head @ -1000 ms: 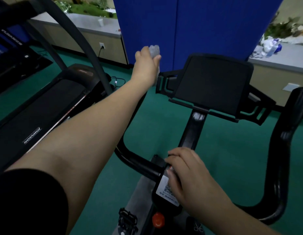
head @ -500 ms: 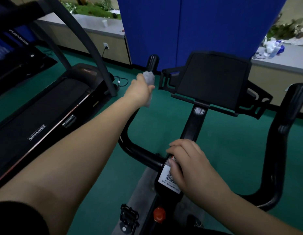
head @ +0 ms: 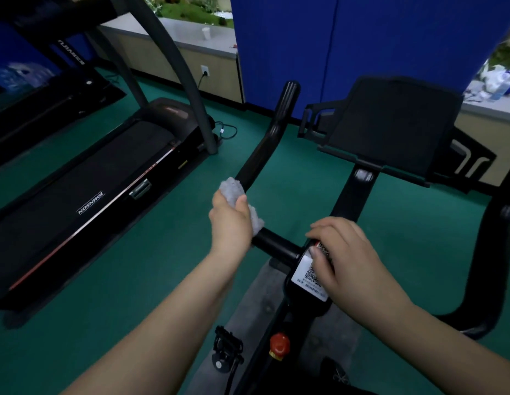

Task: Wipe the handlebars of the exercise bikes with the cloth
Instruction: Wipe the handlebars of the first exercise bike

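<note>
A black exercise bike fills the middle of the view. Its left handlebar point(head: 272, 138) rises from the centre stem to a tip at the top; the right handlebar point(head: 489, 266) curves up at the right edge. My left hand point(head: 229, 220) grips a grey cloth point(head: 233, 189) wrapped around the low bend of the left handlebar. My right hand point(head: 343, 258) rests flat on the centre stem, partly covering a white QR-code label point(head: 303, 276). The black console holder point(head: 390, 124) stands above the stem.
A black treadmill point(head: 91, 195) lies on the green floor at left, with a second machine behind it. A blue partition point(head: 347, 38) stands behind the bike. A red knob point(head: 279, 345) and a pedal point(head: 226, 344) sit low on the frame. Counters run along the back.
My left hand has slid the cloth down the left handlebar, from its top tip to the low bend near the stem. My right hand has stayed on the stem.
</note>
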Tool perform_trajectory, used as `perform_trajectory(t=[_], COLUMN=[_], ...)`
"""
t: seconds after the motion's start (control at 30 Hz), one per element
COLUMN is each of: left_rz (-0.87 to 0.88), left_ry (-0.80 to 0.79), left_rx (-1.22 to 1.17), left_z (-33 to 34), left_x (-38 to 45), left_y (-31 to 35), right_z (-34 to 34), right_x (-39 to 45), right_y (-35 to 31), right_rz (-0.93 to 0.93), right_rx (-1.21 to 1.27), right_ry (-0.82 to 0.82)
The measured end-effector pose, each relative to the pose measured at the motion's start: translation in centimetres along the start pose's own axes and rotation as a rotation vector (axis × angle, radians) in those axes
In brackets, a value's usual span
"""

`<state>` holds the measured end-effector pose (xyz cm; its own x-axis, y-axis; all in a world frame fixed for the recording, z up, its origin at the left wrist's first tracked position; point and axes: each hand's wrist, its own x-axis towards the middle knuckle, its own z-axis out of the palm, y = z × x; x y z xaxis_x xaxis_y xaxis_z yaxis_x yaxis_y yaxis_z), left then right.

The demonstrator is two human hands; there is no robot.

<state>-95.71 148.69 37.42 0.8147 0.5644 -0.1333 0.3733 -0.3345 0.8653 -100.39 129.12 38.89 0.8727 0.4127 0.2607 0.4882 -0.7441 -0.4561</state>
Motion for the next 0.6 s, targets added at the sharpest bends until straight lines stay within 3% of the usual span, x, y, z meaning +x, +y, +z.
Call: perform_trajectory(t=[0.17, 0.33, 0.4, 0.6], left_rz=[-0.149, -0.107, -0.029, 0.420], left_ry=[0.047, -0.161, -0.201, -0.091], left_rx=[-0.198, -0.124, -0.019, 0.129], left_z=[1.9, 0.2, -1.7, -6.1], left_x=[-4.7, -6.6, -6.8, -7.0], left_y=[-0.8, -2.0, -2.3, 1.8], right_z=[0.0, 0.1, 0.0, -0.1], right_x=[-0.1, 0.0, 0.0, -0.3], right_y=[0.0, 0.1, 0.0, -0.2], right_rz=[-0.004, 0.000, 0.013, 0.051], right_rx=[0.010, 0.018, 0.021, -0.010], right_ry=[0.010, -0.008, -0.009, 0.029])
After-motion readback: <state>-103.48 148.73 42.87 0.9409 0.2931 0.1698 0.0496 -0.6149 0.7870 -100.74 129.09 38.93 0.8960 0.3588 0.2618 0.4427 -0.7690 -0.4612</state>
